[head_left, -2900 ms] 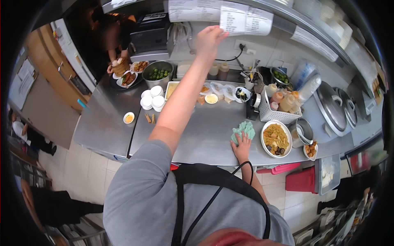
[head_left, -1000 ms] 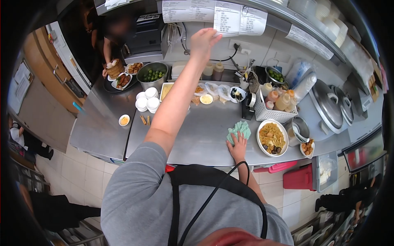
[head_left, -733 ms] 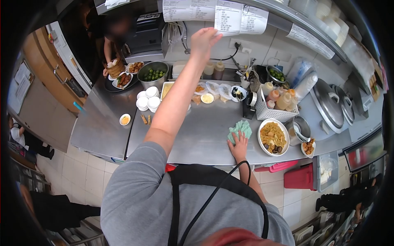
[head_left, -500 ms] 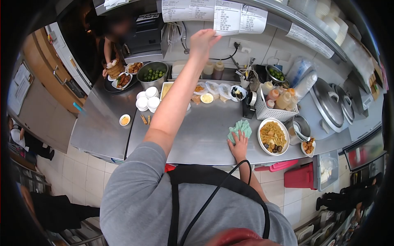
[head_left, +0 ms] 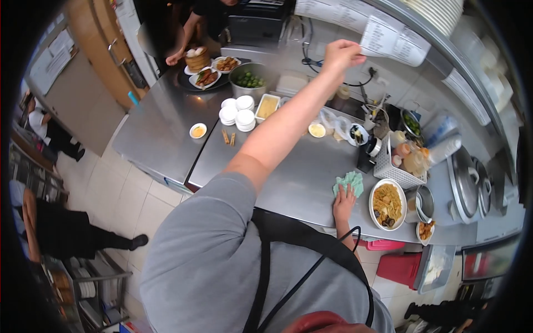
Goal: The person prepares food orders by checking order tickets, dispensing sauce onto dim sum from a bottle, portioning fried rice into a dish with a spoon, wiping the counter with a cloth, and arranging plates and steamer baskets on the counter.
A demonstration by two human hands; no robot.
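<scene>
My left hand (head_left: 343, 55) is raised across the counter, its fingertips pinched on the lower corner of a printed order slip (head_left: 391, 40) hanging from the shelf edge. On the steel counter (head_left: 297, 177), my right hand (head_left: 345, 205) lies with fingers stretched over a crumpled green cloth (head_left: 350, 183). Just right of that hand is a white bowl of noodles (head_left: 387, 204) with dark mushroom-like pieces.
Stacked white dishes (head_left: 245, 119), a small yellow-filled bowl (head_left: 197, 130) and clothespins (head_left: 229, 137) are at left. A pot of green limes (head_left: 248, 81) stands behind. Bottles fill a white basket (head_left: 401, 164). A co-worker's hand (head_left: 175, 57) is beside a bamboo steamer (head_left: 198, 61).
The view has turned, so the counter appears shifted right. My left hand stays at the slips, and my right hand stays on the cloth. The co-worker's hand has come away from the steamer.
</scene>
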